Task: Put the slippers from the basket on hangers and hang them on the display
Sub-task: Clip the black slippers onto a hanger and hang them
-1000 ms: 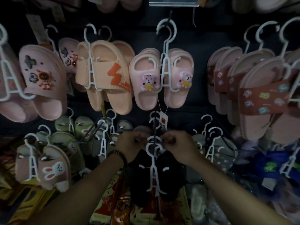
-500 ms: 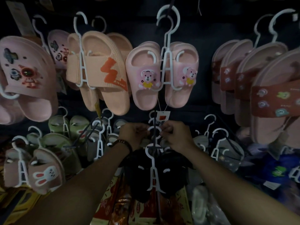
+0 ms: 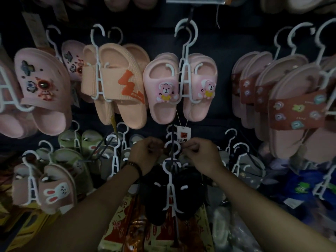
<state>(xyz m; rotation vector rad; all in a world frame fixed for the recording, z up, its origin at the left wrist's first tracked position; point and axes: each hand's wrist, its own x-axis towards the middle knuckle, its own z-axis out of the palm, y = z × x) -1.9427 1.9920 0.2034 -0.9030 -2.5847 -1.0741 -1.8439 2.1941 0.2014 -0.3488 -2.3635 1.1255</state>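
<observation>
A pair of black slippers [image 3: 158, 200] hangs on a white hanger [image 3: 171, 193] in the lower middle of the dark display wall. Its hook sits on a thin dark peg with other white hooks [image 3: 171, 142] stacked behind it. My left hand [image 3: 146, 153] and my right hand [image 3: 200, 154] are raised on either side of those hooks, fingers curled inward at the hook level. What each hand pinches is hidden in the dark. The basket is out of view.
Pink bear slippers [image 3: 163, 91] with a price tag [image 3: 184, 135] hang just above my hands. Orange slippers [image 3: 120, 84], pink charm clogs [image 3: 41, 84], red-strap slippers [image 3: 291, 110], green slippers [image 3: 80, 142] and bunny slippers [image 3: 54, 191] crowd the wall. Packaged goods [image 3: 131, 231] lie below.
The camera view shifted slightly. Both hands stayed at the hooks above the black slippers, moving a little closer to the front hook.
</observation>
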